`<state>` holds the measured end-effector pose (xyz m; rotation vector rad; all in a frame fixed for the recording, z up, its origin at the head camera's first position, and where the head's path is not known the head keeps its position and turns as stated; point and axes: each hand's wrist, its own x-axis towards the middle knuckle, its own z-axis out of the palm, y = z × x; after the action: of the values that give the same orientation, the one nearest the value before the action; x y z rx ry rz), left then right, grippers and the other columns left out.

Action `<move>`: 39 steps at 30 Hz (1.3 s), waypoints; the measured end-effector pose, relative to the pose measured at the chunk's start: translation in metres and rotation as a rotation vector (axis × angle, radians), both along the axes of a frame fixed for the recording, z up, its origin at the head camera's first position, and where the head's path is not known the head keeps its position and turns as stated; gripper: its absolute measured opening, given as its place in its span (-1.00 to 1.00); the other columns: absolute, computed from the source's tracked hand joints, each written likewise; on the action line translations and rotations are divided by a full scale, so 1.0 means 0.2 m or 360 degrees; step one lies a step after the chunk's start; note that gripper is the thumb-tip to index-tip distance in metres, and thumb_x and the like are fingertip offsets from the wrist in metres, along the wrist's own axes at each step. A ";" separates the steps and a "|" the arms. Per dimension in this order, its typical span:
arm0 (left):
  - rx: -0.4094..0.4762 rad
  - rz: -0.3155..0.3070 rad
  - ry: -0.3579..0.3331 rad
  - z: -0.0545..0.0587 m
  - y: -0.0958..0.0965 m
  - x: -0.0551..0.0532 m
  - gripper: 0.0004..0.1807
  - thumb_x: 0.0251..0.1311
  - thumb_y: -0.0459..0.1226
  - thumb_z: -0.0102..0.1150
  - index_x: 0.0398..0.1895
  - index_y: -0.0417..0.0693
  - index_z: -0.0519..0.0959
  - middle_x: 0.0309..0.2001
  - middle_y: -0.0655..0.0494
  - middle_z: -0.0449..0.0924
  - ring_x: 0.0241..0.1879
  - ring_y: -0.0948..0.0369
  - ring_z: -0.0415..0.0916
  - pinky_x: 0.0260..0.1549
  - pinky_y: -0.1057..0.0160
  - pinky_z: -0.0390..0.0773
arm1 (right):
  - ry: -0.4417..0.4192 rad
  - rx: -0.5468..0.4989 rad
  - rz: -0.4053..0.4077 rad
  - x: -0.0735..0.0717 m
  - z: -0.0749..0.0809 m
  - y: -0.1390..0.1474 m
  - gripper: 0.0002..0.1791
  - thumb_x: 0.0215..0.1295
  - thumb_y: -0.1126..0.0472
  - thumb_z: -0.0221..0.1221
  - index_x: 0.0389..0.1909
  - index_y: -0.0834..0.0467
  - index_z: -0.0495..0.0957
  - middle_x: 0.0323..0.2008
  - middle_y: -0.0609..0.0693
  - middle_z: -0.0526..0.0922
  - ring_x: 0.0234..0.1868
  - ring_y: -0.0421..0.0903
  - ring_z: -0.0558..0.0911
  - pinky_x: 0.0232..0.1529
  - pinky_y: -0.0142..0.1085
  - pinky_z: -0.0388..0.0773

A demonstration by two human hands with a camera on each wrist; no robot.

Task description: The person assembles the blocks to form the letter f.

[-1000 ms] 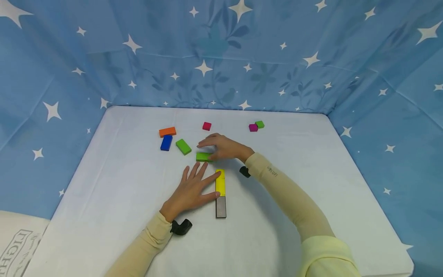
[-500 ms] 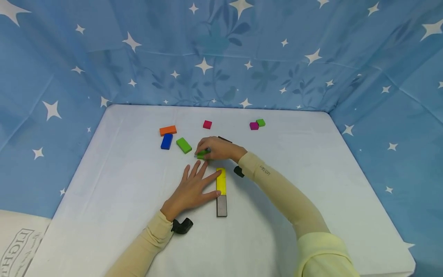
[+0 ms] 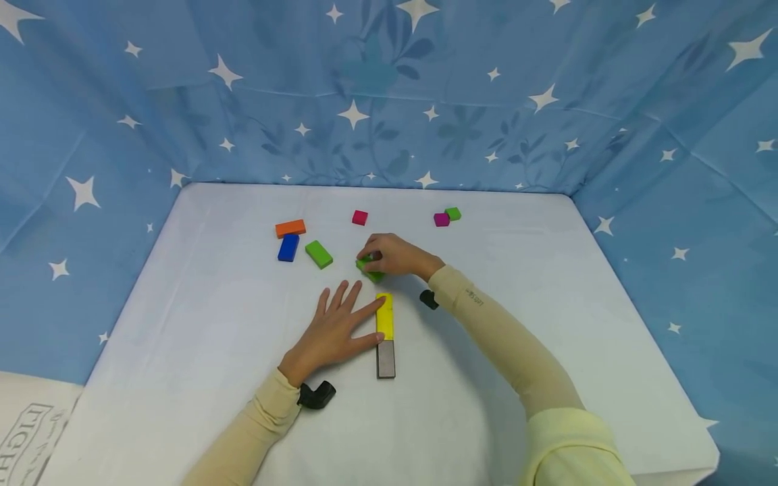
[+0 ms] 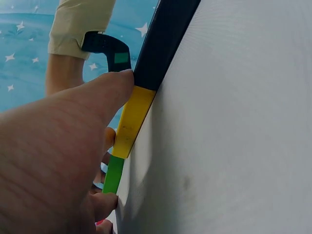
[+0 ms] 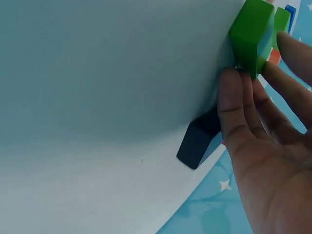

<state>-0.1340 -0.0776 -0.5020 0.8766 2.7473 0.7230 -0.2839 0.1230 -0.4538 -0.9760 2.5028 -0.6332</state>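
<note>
My right hand [image 3: 401,255] pinches a green block [image 3: 373,275] between thumb and fingers, and the block slants on or just above the table. The right wrist view shows this green block [image 5: 251,34] at the fingertips, with a dark block [image 5: 192,146] on the table beside the fingers; the hand hides that one in the head view. My left hand [image 3: 328,337] lies with fingers spread. Its index finger and thumb touch the left side of a yellow block [image 3: 385,317], which stands end to end with a grey block [image 3: 385,361] in a straight line.
Left of the right hand lie another green block [image 3: 319,254], a blue block [image 3: 288,248] and an orange block [image 3: 290,228]. Farther back are a red block [image 3: 360,217], a magenta block [image 3: 442,220] and a small green block [image 3: 453,213]. Blue star-patterned curtain [image 3: 389,101] surrounds the table.
My right hand has closed its fingers on the green block, turned it to a slant and shifted it slightly right. The left hand has stayed at the yellow block.
</note>
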 end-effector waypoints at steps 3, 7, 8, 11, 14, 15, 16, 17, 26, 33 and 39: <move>-0.0009 0.0002 -0.0005 0.01 0.00 0.00 -0.22 0.51 0.22 0.13 0.70 0.24 0.28 0.71 -0.27 -0.10 0.68 -0.29 -0.29 0.51 -0.43 -0.35 | -0.0058 0.0008 -0.0023 0.01 -0.01 0.04 -0.53 0.47 0.20 0.38 0.32 0.24 0.66 0.19 0.14 0.64 0.06 0.01 0.61 0.21 -0.24 0.58; -0.0013 0.0004 -0.0015 0.01 0.00 0.00 -0.22 0.51 0.21 0.14 0.69 0.23 0.29 0.71 -0.28 -0.11 0.68 -0.29 -0.30 0.50 -0.44 -0.37 | -0.0079 0.0059 -0.0090 0.05 -0.02 0.10 -0.34 0.41 0.11 0.43 0.47 0.19 0.54 0.36 0.15 0.55 0.29 0.06 0.54 0.42 -0.11 0.45; -0.0019 0.0010 -0.0015 0.01 0.01 0.00 -0.22 0.51 0.21 0.14 0.70 0.24 0.28 0.71 -0.27 -0.11 0.68 -0.29 -0.31 0.50 -0.44 -0.38 | -0.0078 0.0064 -0.0114 0.06 -0.02 0.11 -0.31 0.39 0.10 0.44 0.49 0.18 0.52 0.40 0.16 0.52 0.35 0.08 0.50 0.46 -0.06 0.40; -0.0034 0.0026 -0.0005 0.00 0.00 0.00 -0.21 0.50 0.22 0.14 0.70 0.25 0.27 0.71 -0.26 -0.12 0.68 -0.30 -0.34 0.48 -0.47 -0.40 | -0.0048 0.0022 -0.0171 0.09 -0.04 0.15 -0.26 0.37 0.08 0.45 0.52 0.16 0.48 0.48 0.17 0.45 0.48 0.15 0.37 0.53 0.06 0.27; -0.0040 0.0039 0.0004 0.01 -0.01 0.00 -0.21 0.50 0.22 0.14 0.70 0.27 0.27 0.71 -0.26 -0.13 0.68 -0.31 -0.36 0.46 -0.49 -0.42 | -0.0006 -0.0041 -0.0193 0.11 -0.08 0.17 -0.26 0.37 0.07 0.46 0.51 0.18 0.48 0.50 0.17 0.43 0.54 0.18 0.30 0.56 0.12 0.19; -0.0036 0.0038 0.0008 0.01 -0.01 0.00 -0.22 0.50 0.22 0.14 0.70 0.26 0.28 0.71 -0.27 -0.13 0.67 -0.31 -0.36 0.46 -0.50 -0.42 | 0.0014 -0.0056 -0.0192 0.11 -0.09 0.18 -0.26 0.37 0.08 0.46 0.51 0.19 0.49 0.50 0.17 0.44 0.54 0.18 0.30 0.56 0.11 0.18; -0.0033 0.0039 0.0010 0.01 -0.01 0.01 -0.22 0.50 0.22 0.14 0.69 0.26 0.29 0.71 -0.27 -0.13 0.67 -0.31 -0.36 0.46 -0.50 -0.43 | 0.0024 -0.0067 -0.0194 0.11 -0.10 0.18 -0.26 0.37 0.08 0.46 0.51 0.19 0.48 0.50 0.16 0.44 0.55 0.17 0.30 0.57 0.10 0.16; -0.0029 0.0036 0.0014 0.01 0.00 0.01 -0.22 0.50 0.21 0.15 0.69 0.26 0.29 0.71 -0.28 -0.13 0.67 -0.32 -0.36 0.45 -0.50 -0.42 | 0.0026 -0.0069 -0.0206 0.11 -0.10 0.19 -0.25 0.36 0.08 0.47 0.50 0.20 0.48 0.51 0.15 0.44 0.55 0.16 0.30 0.58 0.08 0.15; -0.0024 0.0042 0.0010 -0.01 0.01 0.01 -0.21 0.50 0.22 0.14 0.70 0.25 0.27 0.71 -0.29 -0.14 0.68 -0.31 -0.35 0.46 -0.48 -0.46 | -0.0024 -0.0101 -0.0316 0.17 -0.09 0.26 -0.22 0.30 0.10 0.53 0.46 0.26 0.48 0.51 0.16 0.44 0.55 0.14 0.33 0.59 0.01 0.14; -0.0023 0.0044 0.0003 -0.01 0.01 0.00 -0.22 0.51 0.21 0.13 0.70 0.26 0.27 0.71 -0.28 -0.14 0.68 -0.30 -0.36 0.46 -0.48 -0.45 | -0.0049 -0.0090 -0.0337 0.21 -0.09 0.29 -0.24 0.31 0.08 0.52 0.44 0.25 0.47 0.53 0.15 0.40 0.55 0.13 0.32 0.58 0.02 0.17; -0.0043 0.0049 -0.0014 0.00 0.01 0.01 -0.21 0.50 0.23 0.13 0.70 0.27 0.27 0.72 -0.26 -0.15 0.68 -0.29 -0.37 0.46 -0.47 -0.47 | -0.0033 -0.0112 -0.0313 0.22 -0.09 0.30 -0.33 0.40 0.09 0.46 0.43 0.24 0.49 0.53 0.17 0.41 0.56 0.15 0.32 0.57 0.05 0.18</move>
<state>-0.1323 -0.0748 -0.5018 0.8252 2.7620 0.6919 -0.2405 0.1821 -0.4718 -0.7480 2.5938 -0.7909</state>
